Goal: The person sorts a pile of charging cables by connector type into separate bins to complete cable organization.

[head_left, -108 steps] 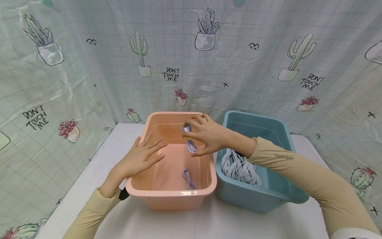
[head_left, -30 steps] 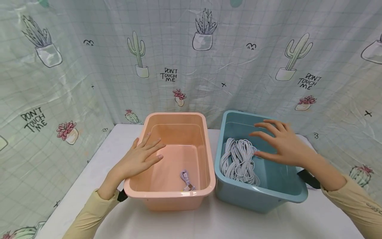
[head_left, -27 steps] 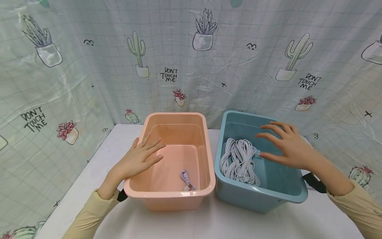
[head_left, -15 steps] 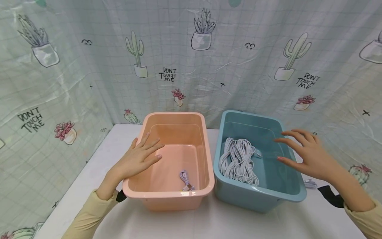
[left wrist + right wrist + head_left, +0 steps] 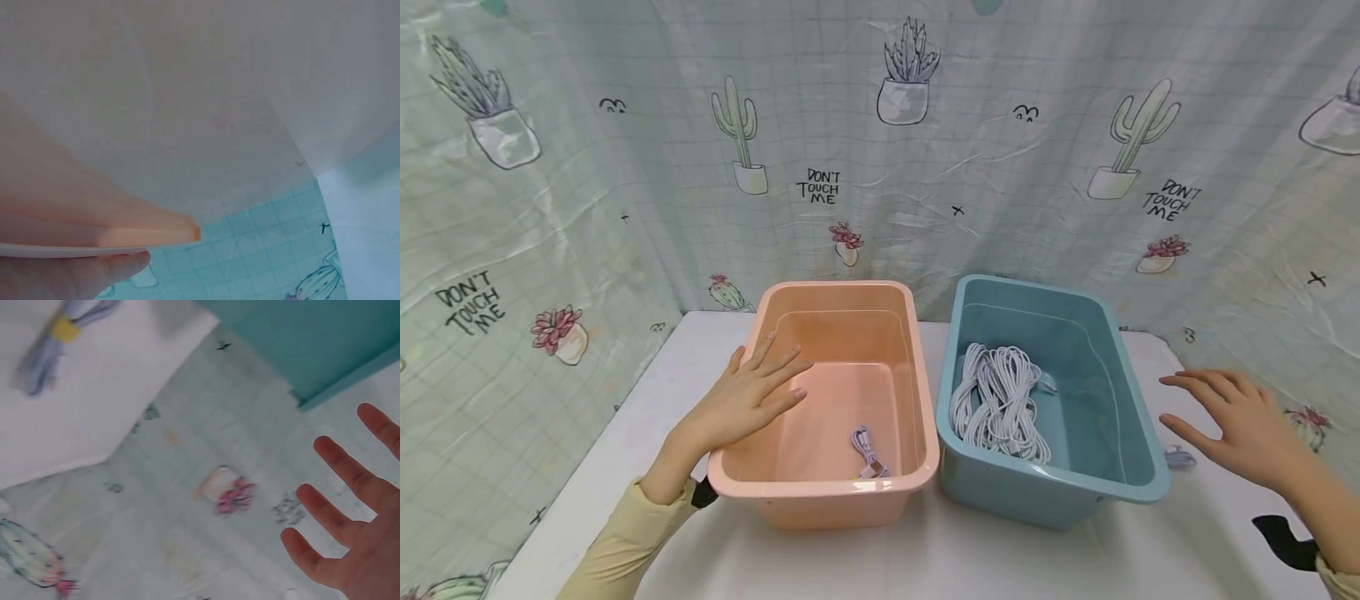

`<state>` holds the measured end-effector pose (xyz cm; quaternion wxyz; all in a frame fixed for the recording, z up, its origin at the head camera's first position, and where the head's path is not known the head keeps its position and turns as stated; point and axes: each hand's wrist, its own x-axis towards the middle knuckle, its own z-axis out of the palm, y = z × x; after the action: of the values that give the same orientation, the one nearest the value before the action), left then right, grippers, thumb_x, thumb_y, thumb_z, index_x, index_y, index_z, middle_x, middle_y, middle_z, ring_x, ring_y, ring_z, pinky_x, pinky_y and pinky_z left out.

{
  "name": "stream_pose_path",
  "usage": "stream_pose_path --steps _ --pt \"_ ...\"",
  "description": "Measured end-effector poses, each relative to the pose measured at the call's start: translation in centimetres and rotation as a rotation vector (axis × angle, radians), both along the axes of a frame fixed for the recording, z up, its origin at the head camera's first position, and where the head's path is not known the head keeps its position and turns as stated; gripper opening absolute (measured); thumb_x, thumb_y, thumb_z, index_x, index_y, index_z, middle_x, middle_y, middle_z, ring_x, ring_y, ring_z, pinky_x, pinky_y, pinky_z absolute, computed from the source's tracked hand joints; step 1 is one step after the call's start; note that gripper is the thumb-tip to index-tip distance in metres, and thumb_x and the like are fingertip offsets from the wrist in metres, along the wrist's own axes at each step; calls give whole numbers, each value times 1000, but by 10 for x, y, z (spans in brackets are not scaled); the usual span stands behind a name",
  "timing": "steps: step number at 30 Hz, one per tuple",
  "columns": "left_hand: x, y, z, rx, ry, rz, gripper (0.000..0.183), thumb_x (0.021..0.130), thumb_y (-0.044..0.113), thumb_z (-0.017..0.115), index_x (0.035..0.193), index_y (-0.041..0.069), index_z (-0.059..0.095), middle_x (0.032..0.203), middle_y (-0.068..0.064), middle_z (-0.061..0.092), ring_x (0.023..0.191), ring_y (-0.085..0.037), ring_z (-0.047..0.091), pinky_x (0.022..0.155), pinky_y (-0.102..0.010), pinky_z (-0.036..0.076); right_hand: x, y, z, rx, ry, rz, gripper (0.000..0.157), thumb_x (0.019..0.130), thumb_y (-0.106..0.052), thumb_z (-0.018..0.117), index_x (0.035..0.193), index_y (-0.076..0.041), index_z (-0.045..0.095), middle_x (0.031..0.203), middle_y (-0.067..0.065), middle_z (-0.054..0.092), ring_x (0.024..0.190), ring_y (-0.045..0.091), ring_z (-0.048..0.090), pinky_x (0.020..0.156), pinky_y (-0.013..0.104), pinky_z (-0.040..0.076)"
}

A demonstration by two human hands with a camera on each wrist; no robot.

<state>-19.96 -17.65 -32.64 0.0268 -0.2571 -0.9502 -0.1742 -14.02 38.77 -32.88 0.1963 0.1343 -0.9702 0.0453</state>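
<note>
Counter [image 5: 925, 558]: white; it carries two bins side by side, with a cactus-print curtain [image 5: 625, 167] behind.
Blue bin [image 5: 1138, 467]: on your right, holding a loose heap of white cords [image 5: 996, 404]. Your right hand has left it since a second ago.
Pink bin [image 5: 820, 492]: holds one bundled lilac cord [image 5: 867, 446] near its front wall; the bundle you carried over it earlier is no longer in hand.
Right hand [image 5: 1247, 425]: fingers spread and empty, now out past the blue bin's right rim. I judge you are reaching for the next bundle.
Left hand [image 5: 741, 404]: fingers straight, flat on the pink bin's left rim, unmoved.
Small bundle [image 5: 59, 334]: lilac cord tied with a yellow band, lying on the counter just right of the blue bin, untouched.
</note>
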Motion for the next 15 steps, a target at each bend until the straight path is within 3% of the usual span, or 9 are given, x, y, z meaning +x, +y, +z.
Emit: stream_pose_path --steps 10,15 --pt "1 0 1 -2 -7 1 53 90 53 38 134 25 42 146 2 29 140 -26 0 106 -60 0 0 37 -38 10 -100 -145 50 77 -44 63 109 -8 51 113 27 46 104 48 30 79 66 23" --pt "1 0 1 1 -13 6 52 90 53 37 134 26 41 145 2 29 140 -24 -2 106 -59 0 -4 49 -54 11 -128 -176 52 76 -46 64 108 -8 51 112 29 46 103 50 30 77 68 23"
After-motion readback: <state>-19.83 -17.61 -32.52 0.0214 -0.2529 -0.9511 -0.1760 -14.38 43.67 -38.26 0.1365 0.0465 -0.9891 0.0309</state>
